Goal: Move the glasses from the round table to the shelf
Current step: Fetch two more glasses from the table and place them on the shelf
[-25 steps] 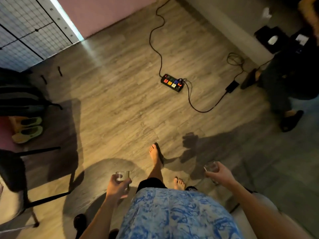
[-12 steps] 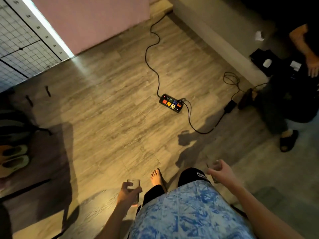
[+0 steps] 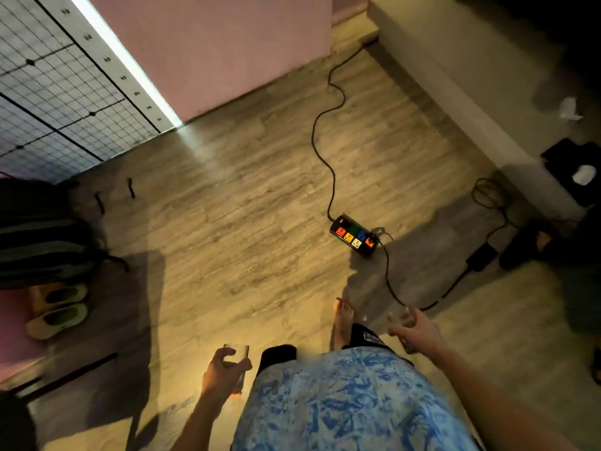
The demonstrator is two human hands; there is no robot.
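You are mid-carry, walking across the wooden floor (image 3: 227, 242) with one glass in each hand; neither the round table nor the shelf is in view, so this step is all about getting both glasses across the room safely.

Your left hand (image 3: 224, 374) has its fingers (image 3: 227, 353) wrapped round the left glass (image 3: 236, 351), which stands close to upright, rim up, near your waist. Your right hand (image 3: 418, 330) is clenched round the right glass (image 3: 403, 315); that one is blurred and mostly covered by the hand, so you cannot tell its tilt or whether anything is in it.

To do this well, I would keep both grips low on the glass walls and firm, wrists level, elbows in, so the rims do not swing against your body or each other.

The main hazard lies right of your path: the power strip (image 3: 355, 237) with coloured sockets sits on the floor ahead and to the right, and its black cable (image 3: 328, 151) runs far back toward the pink wall (image 3: 211, 50), while another lead loops from it along the floor just beyond your right hand and your bare foot (image 3: 343, 315). Steer left of it, where the boards are clear, and lift your feet over nothing you cannot see.

On the left, a pair of shoes (image 3: 61, 314) and a dark bag (image 3: 42, 236) sit well apart from your line. Another person's legs are dimly visible at the far right; give them room. Look up for the shelf before you reach it, and set one glass down at a time.
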